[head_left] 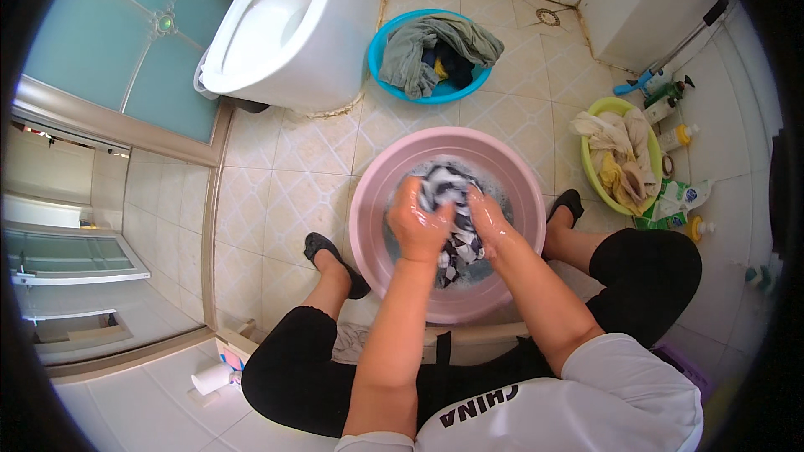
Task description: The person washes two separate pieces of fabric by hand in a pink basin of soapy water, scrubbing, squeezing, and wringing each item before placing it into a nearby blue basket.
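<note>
Black-and-white patterned cloth (pixel 452 188) in sudsy round pink plastic basin (pixel 371 226), looks mid-wash | left hand (pixel 419 222), right hand (pixel 489 219): fingers gripping it | laundry-filled blue plastic basin (pixel 437 97) 12 o'clock, lime plastic basin (pixel 591 172) 2 o'clock: washed? can't tell

Bare forearms (pixel 389 339) stretched forward, converging; left grip (pixel 419 222) curled, motion-blurred, right grip (pixel 487 218) wet, close beside

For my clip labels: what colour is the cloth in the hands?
The cloth is mixed black and white, best seen in the head view.
</note>
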The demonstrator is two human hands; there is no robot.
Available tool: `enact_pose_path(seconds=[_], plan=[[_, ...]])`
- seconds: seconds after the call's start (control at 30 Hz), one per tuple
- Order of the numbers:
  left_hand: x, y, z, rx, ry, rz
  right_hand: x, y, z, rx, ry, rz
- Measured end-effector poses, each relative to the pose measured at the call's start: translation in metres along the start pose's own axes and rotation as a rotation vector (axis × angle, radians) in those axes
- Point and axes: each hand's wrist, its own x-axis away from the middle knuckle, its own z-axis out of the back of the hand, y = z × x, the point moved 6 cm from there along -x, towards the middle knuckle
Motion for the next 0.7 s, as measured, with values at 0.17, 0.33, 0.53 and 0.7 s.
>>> enact_pose_path(seconds=[0.17,0.33,0.53,0.7], plan=[[0.038,-0.069,0.010,0.055,-0.308,0.513,0.015,-0.035,-0.013,0.274,-0.227,0.293],[0.053,-0.050,0.006,-0.175,-0.581,0.217,0.014,-0.043,0.000,0.950,-0.105,0.583],[0.039,0.001,-0.005,-0.042,-0.634,0.122,0.038,-0.022,-0.023,1.167,-0.258,0.639],[0.055,-0.034,0.003,-0.106,-0.778,0.450,0.028,-0.019,-0.018,1.159,-0.479,0.716]])
